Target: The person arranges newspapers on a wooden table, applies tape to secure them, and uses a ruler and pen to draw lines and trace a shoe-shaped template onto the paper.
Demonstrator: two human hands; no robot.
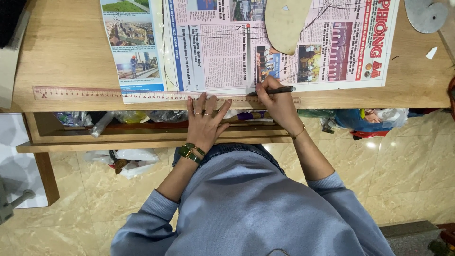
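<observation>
A long wooden ruler (pixel 80 93) lies along the near edge of a wooden table (pixel 61 52), across the bottom of a spread newspaper (pixel 227 52). My left hand (pixel 204 124), with rings and a green wristwatch, rests flat with its fingertips pressing on the ruler. My right hand (pixel 279 105) grips a black pen (pixel 275 90) whose tip touches the newspaper just above the ruler. Thin drawn lines cross the newspaper.
A tan sole-shaped cutout (pixel 286 23) lies on the newspaper at the top. A grey heart-shaped piece (pixel 425 15) sits at the table's top right. Plastic bags (pixel 128 159) crowd the shelf under the table and the tiled floor. My blue sleeves fill the lower view.
</observation>
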